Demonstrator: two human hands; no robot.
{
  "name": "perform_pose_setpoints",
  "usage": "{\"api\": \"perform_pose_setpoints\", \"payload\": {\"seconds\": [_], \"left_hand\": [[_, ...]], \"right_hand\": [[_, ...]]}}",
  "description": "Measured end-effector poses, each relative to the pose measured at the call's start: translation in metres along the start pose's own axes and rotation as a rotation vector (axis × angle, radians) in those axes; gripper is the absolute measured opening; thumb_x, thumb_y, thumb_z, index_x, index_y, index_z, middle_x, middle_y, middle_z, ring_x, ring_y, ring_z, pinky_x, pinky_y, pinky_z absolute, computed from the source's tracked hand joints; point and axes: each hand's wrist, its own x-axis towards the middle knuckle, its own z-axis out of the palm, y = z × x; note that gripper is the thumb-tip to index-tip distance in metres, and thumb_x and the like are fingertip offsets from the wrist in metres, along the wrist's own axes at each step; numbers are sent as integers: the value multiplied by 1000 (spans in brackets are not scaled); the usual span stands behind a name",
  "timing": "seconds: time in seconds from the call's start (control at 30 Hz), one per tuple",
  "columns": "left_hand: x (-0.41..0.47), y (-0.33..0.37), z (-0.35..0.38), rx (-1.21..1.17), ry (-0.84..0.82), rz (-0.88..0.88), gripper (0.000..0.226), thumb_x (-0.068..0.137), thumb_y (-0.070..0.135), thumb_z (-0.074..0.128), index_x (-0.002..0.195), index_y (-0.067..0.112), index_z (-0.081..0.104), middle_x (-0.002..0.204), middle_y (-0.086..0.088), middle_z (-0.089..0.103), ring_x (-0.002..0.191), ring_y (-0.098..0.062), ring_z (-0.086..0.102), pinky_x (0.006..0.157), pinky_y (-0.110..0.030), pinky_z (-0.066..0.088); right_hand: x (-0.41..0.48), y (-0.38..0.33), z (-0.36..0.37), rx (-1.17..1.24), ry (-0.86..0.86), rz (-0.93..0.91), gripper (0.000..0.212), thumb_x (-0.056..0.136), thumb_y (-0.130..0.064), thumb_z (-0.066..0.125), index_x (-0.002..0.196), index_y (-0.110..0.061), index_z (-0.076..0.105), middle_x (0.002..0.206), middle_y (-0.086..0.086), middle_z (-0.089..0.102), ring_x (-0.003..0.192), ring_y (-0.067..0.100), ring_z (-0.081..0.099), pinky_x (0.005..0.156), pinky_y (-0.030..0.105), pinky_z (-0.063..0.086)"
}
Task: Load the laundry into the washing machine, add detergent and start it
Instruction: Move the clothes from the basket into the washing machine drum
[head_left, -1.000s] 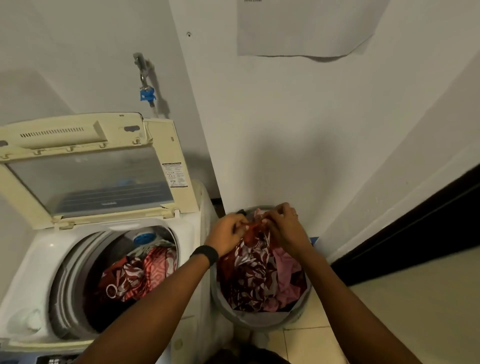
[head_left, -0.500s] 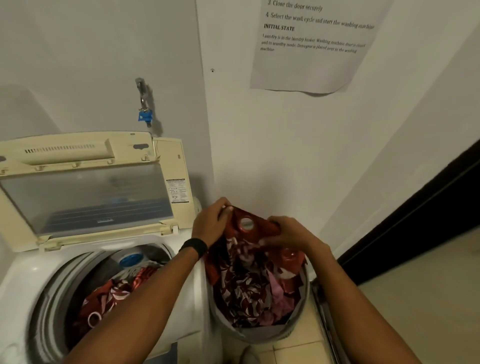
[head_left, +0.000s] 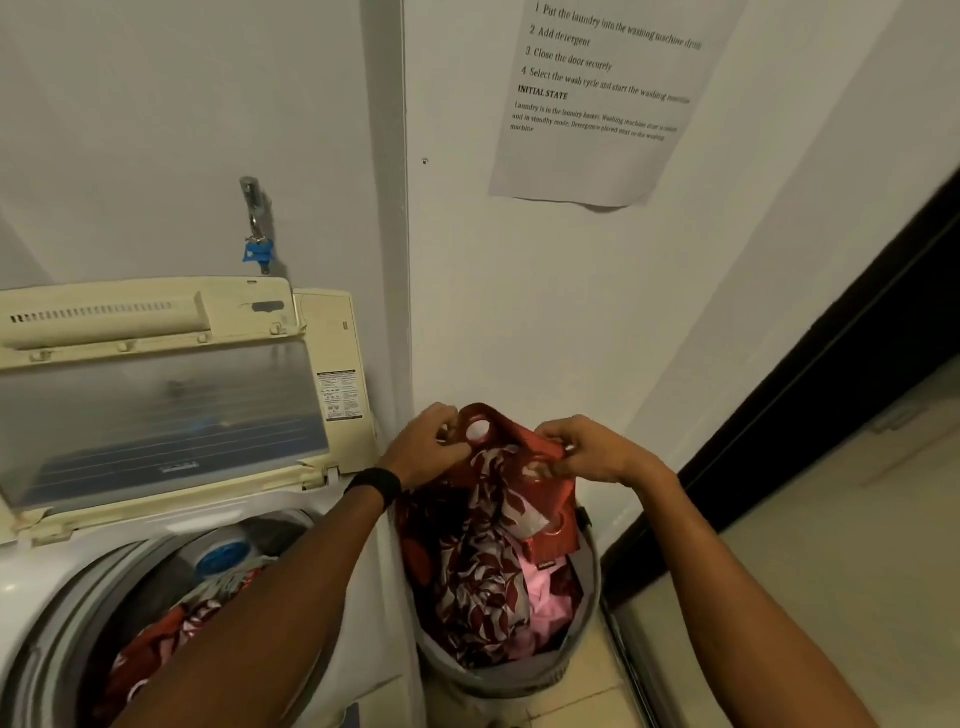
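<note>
A red curtain with a white leaf pattern and round eyelets (head_left: 488, 525) hangs from both my hands above the grey laundry basket (head_left: 587, 618). My left hand (head_left: 428, 449) grips its top edge beside an eyelet, and my right hand (head_left: 587, 452) pinches the same edge further right. Pink cloth (head_left: 540, 597) lies lower in the basket. On the left stands the white top-loading washing machine (head_left: 21, 577) with its cream lid (head_left: 156, 395) raised. Red patterned laundry (head_left: 156, 644) lies in its drum, partly hidden by my left forearm.
A tap with a blue fitting (head_left: 255, 228) is on the wall above the machine. A printed instruction sheet (head_left: 597, 104) hangs on the white wall. A dark doorway (head_left: 831, 395) runs along the right, with tiled floor (head_left: 831, 545) beside the basket.
Both hands have risen out of the basket, drawing the curtain's eyelet edge up with them. The camera has tilted up, showing more of the wall sheet.
</note>
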Motion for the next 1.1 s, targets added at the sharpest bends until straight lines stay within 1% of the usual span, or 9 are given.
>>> {"api": "perform_pose_setpoints", "payload": {"seconds": [0.1, 0.2, 0.23, 0.37, 0.47, 0.63, 0.77, 0.9, 1.1], "left_hand": [[-2, 14, 5, -336, 22, -31, 28, 105, 22, 45, 90, -1, 49, 89, -2, 71, 73, -10, 68, 69, -20, 52], [1, 17, 19, -268, 25, -119, 15, 108, 26, 44, 100, 13, 48, 93, -6, 73, 72, -29, 70, 68, -34, 56], [2, 13, 24, -139, 11, -93, 8, 104, 28, 51, 109, 22, 50, 101, -3, 71, 80, -29, 71, 73, -37, 59], [6, 10, 41, 65, -62, 130, 79, 93, 24, 71, 156, 41, 28, 152, -9, 39, 133, -31, 48, 110, -47, 46], [17, 20, 49, 231, -172, 230, 72, 94, 11, 66, 156, 33, 38, 166, -6, 26, 147, -34, 26, 119, -51, 33], [23, 8, 36, 491, 64, 344, 7, 93, 24, 66, 96, 19, 71, 102, -2, 72, 119, -31, 54, 88, -40, 45], [17, 14, 35, 443, 81, 324, 25, 105, 35, 51, 100, 14, 64, 93, -5, 66, 86, -24, 60, 70, -32, 39], [16, 29, 35, 256, 58, 266, 20, 101, 29, 57, 87, 16, 62, 82, 0, 64, 77, -20, 57, 67, -34, 42], [9, 21, 7, 67, 117, -1, 30, 105, 26, 54, 76, 18, 58, 68, 7, 62, 63, -6, 59, 64, -24, 39]], "right_hand": [[10, 1, 9, -273, 290, -63, 31, 68, 9, 59, 69, -21, 59, 67, -8, 61, 68, 17, 59, 70, 48, 55], [8, -3, 23, -185, 484, -124, 50, 80, 16, 59, 79, -34, 55, 98, -2, 62, 89, 21, 59, 80, 43, 54], [4, -5, 27, -200, 495, -131, 46, 86, 15, 59, 89, -31, 59, 109, 3, 60, 97, 25, 60, 82, 41, 54], [-5, -7, 39, -111, 379, -297, 5, 91, 1, 72, 87, -1, 74, 130, 2, 60, 120, 14, 60, 97, 31, 53], [-17, -15, 39, 29, 324, -333, 7, 92, -6, 73, 89, -3, 78, 128, -2, 62, 119, 14, 63, 99, 29, 53], [-32, -14, 40, 311, 274, -198, 28, 94, 13, 56, 77, -5, 68, 114, 8, 69, 110, 23, 70, 97, 34, 55], [-33, -16, 39, 787, 387, 82, 16, 107, -10, 40, 112, -8, 54, 127, 15, 58, 113, 32, 69, 89, 34, 61], [-11, -26, 54, 346, 200, 108, 62, 90, -29, 77, 141, -31, 43, 131, -2, 55, 112, 12, 64, 78, 17, 57], [4, -13, 75, 310, 484, 226, 52, 85, -26, 79, 124, -31, 45, 117, 5, 56, 82, 19, 72, 75, 44, 63]]}}
